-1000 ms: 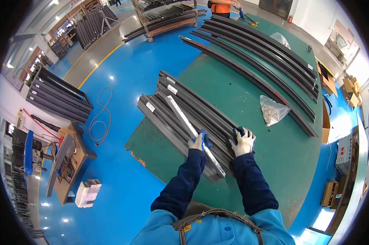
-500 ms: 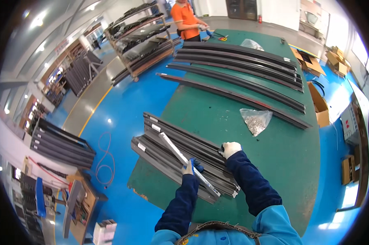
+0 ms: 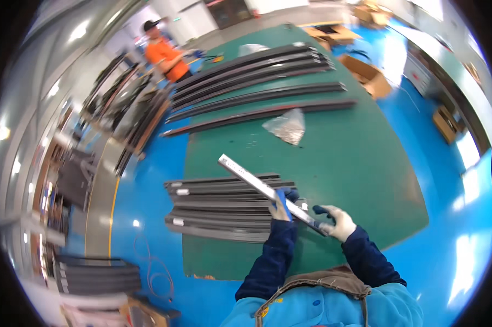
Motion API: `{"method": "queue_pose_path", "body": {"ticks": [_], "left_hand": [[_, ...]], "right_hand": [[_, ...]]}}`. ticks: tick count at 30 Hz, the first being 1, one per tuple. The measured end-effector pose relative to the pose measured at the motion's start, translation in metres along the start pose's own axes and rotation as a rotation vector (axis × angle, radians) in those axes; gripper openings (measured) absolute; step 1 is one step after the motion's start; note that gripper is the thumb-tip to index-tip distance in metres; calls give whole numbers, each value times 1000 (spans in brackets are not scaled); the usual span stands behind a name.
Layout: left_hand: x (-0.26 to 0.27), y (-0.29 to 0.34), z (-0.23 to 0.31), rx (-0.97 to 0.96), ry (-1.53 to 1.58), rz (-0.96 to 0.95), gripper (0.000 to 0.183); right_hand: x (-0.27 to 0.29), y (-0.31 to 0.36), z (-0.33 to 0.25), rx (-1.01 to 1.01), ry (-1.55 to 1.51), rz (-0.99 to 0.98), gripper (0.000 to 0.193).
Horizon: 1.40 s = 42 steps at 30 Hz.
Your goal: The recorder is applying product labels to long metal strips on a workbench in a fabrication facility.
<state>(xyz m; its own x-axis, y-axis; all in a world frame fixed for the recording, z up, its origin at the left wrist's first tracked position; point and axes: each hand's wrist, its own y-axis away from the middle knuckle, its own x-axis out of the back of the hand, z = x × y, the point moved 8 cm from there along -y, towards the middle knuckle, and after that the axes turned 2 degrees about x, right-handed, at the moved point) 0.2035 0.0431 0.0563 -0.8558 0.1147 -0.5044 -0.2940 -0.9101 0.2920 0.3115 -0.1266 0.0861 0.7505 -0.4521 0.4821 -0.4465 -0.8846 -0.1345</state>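
My left hand (image 3: 282, 206), in a white and blue glove, is closed around a long straight silver-white bar (image 3: 251, 180). The bar slants from upper left down towards my right hand, above a stack of dark grey profile strips (image 3: 224, 205) with small white labels. My gloved right hand (image 3: 339, 222) is beside the bar's lower end with its fingers apart; whether a fingertip touches the bar I cannot tell. Both hands are over the green tabletop (image 3: 366, 180).
Several long dark strips (image 3: 257, 94) lie across the table's far part. Closer in rests a clear bag of small metal parts (image 3: 290, 128). A person in orange (image 3: 167, 57) stands at the far left by a loaded rack (image 3: 123, 101). Cardboard boxes (image 3: 366, 75) are beyond the table's right side.
My view has turned to the right. My right hand has left the dark strip stack and come to the bar's lower end, its fingers now spread. My left hand still holds the bar.
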Motion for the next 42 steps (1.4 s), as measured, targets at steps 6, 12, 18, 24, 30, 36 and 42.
{"method": "queue_pose_path", "body": {"ticks": [6,12,18,24,30,36,42], "left_hand": [[-106,98,-125,252,-84,-379,32],[-148,158,-259,-146,-705,-643,41],[-184,231,-349,-867,-1808,-267,59],[-218,239,-376,-896,-1905,-33,60],[-214,231,-392,-891,-2032,47,64],[-219,235,-385,-861,-2007,73,62],[-198,234,-387,-747,-1914,155,63]], "right_hand": [[54,128,45,-337,308,404,57],[191,274,130,-625,256,740,54],[310,379,179,-637,289,890,49],[424,406,242,-753,659,494,47],[504,305,272,-306,753,284,51],[534,207,312,-120,811,19,50],[495,131,350,-2,667,-257,46]]}}
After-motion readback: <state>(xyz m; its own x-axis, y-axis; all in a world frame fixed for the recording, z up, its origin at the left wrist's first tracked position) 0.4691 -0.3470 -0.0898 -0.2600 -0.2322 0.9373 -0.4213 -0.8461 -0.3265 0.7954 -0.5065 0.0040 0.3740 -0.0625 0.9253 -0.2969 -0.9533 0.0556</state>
